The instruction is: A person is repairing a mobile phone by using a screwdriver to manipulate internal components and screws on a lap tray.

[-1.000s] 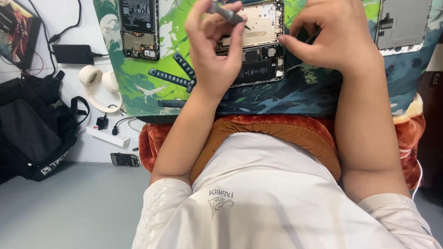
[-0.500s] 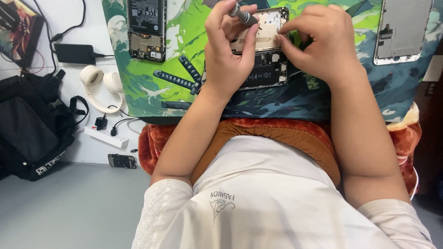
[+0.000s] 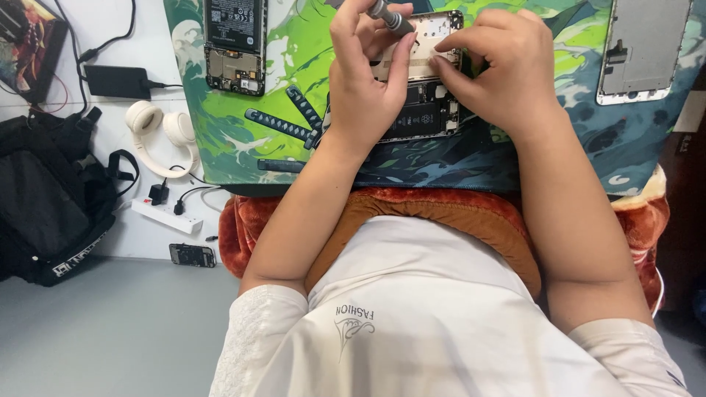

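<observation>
Now the left hand (image 3: pixel 364 88) has shifted up, clenched on the screwdriver (image 3: pixel 391 16) (tip hidden) over the phone (image 3: pixel 426 110); right hand (image 3: pixel 507 70) still pins its frame

I see the opened phone (image 3: pixel 423 110) lying flat on the green patterned mat (image 3: pixel 294 66), back cover off, dark battery and pale inner plate exposed. The grey-handled screwdriver (image 3: pixel 390 16) tilts over the phone's upper end, tip hidden.
</observation>
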